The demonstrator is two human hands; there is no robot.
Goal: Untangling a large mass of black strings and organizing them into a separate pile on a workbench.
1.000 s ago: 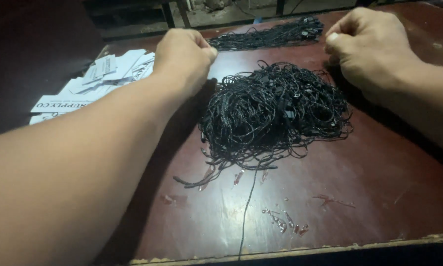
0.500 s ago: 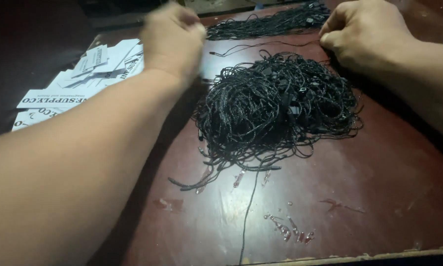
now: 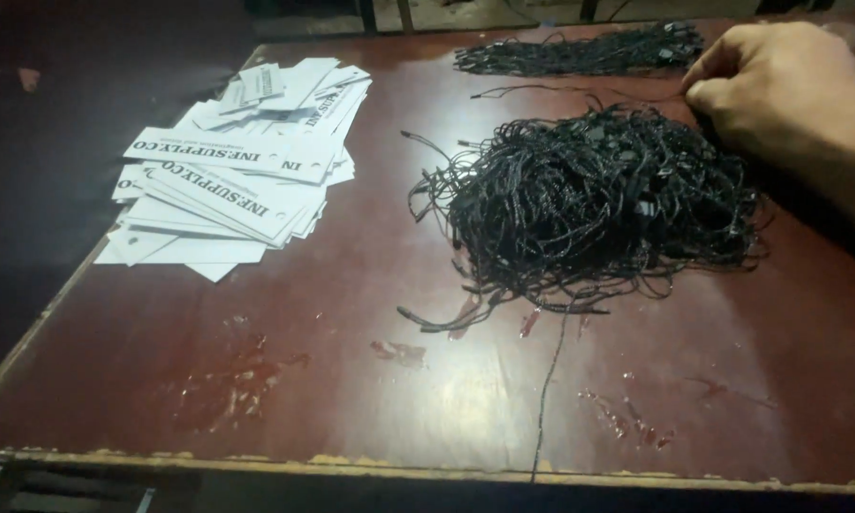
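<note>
The right hand (image 3: 788, 90), grip pinched on 1 thin black string (image 3: 579, 92) running leftward across the red-brown desk (image 3: 351, 380), sits just beyond the tangled black string heap (image 3: 598, 204).

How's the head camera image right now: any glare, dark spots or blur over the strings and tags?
Head view: sharp overall; soft glare on the wet-looking table near the front edge; tangled black strings read clearly; white paper tags bright, not blown out; left margin and far edge fall into darkness; right hand slightly soft.

Right hand (image 3: 784, 90) cut off at the frame's right edge.
</note>
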